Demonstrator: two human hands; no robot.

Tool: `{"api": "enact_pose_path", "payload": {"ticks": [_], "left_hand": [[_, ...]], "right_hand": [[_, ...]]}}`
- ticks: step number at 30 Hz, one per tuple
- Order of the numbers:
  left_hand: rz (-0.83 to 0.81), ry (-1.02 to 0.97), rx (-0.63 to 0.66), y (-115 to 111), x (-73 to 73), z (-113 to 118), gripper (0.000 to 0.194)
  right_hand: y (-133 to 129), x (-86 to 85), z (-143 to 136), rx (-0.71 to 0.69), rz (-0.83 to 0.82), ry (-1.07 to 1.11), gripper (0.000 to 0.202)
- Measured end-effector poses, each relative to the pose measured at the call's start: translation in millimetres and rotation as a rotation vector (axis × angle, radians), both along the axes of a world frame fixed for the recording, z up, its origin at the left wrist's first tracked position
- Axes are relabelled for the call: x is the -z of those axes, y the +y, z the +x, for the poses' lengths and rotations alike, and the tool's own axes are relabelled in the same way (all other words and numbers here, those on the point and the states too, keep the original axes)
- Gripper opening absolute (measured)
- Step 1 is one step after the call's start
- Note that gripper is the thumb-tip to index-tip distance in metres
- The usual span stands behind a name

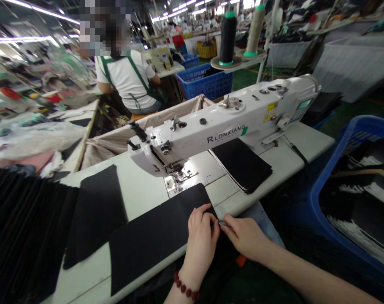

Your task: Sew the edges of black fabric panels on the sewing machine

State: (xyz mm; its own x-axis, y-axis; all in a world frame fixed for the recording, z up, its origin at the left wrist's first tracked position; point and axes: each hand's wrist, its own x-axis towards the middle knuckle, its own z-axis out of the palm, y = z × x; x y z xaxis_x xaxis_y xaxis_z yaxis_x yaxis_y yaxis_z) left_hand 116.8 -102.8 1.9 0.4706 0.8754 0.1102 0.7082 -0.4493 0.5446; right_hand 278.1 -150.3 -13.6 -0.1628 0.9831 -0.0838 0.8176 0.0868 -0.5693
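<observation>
Reaching over the panel: our left hand (201,230), its fingers curled in at the right-hand edge; whether they pinch the cloth we cannot tell.
Right hand (247,237): just beside the left, thumb and fingers closed on a small metal tool (223,223), whose tip points left to that same edge.
Near black panel (154,236): flat on the table (141,179), along its near side, in front of the needle area.
Second black panel (98,207): left of ours, with a dark pile (24,236) at far left.
Sewing machine (192,137): white, beyond our hands, its lamp lit.
Stack of black pieces (244,162): right of the needle, partly behind the machine arm.
Blue basket (318,177): at right, holding dark and pale-edged pieces.
Person (128,82): seated beyond the machine, back toward us.
</observation>
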Motion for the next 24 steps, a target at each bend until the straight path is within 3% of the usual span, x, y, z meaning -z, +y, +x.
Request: {"api": "enact_pose_path", "payload": {"ticks": [5,8,11,15,19,22,24], "left_hand": [[-0.136,-0.100,0.019,0.2,-9.1,-14.9,0.007],[-0.179,-0.125,0.138,-2.0,-18.8,-48.6,0.009],[-0.142,-0.108,0.244,-7.3,-22.3,-96.7,0.016],[-0.035,0.048,0.078,-16.5,-14.2,-158.2,0.007],[0.054,0.284,-0.064,-23.6,-1.0,-198.3,0.058],[-0.012,0.286,-0.046,-29.0,-0.9,-219.2,0.054],[-0.088,0.215,-0.062,-33.8,-10.6,-232.0,0.046]], "right_hand": [[0.5,1.4,2.9,0.008,-0.004,-0.007,0.020],[1.4,-1.6,9.0,0.047,-0.009,0.027,0.018],[4.9,-7.1,13.8,0.071,0.011,0.064,0.019],[14.5,-12.9,11.6,-0.030,0.071,0.072,0.027],[26.8,-13.8,4.7,-0.202,0.091,0.053,0.038],[35.0,-17.4,3.1,-0.288,0.063,0.104,0.044],[39.0,-25.4,3.6,-0.277,0.060,0.173,0.038]]}}
